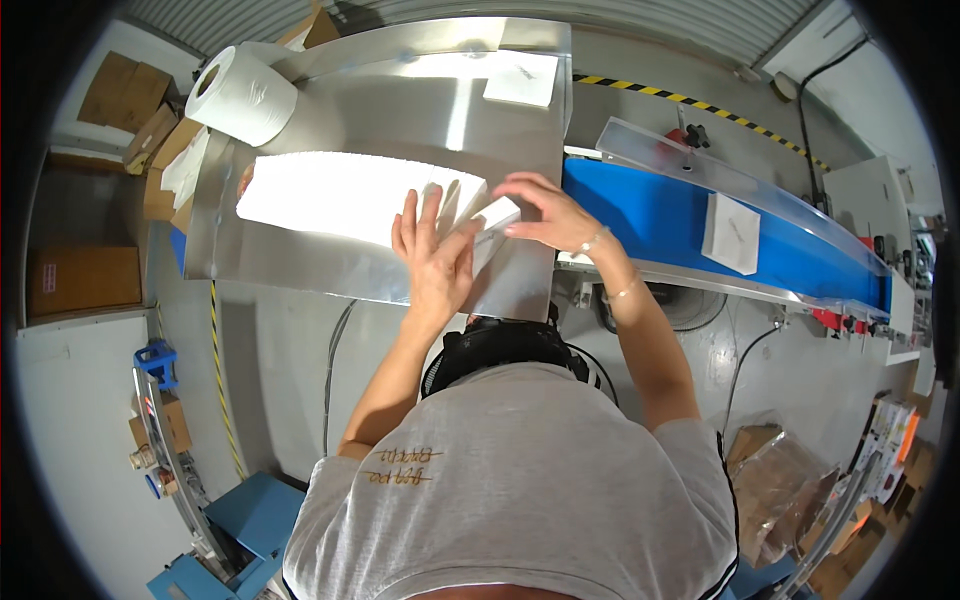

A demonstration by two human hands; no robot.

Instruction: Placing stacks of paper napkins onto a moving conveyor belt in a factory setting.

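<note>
A long row of flat white packets (330, 195) stands closely packed on the metal table, its surface too bright to show detail. My left hand (437, 270) lies over the row's right end, fingers spread and touching the packets. At that end one white packet (497, 218) leans apart from the others, beside my left index finger. Around its upper right corner my right hand (553, 215) is curved, with thumb and fingers apart; whether they touch it I cannot tell. Another white packet (731, 234) lies flat on the blue conveyor belt (630, 205) to the right.
The metal table (340, 258) has raised edges and meets the conveyor on its right. A large white roll (243, 95) stands at its far left, and a white packet (522, 79) lies near its far edge. A clear guard (760, 190) runs along the belt. Cardboard boxes (85, 282) sit left.
</note>
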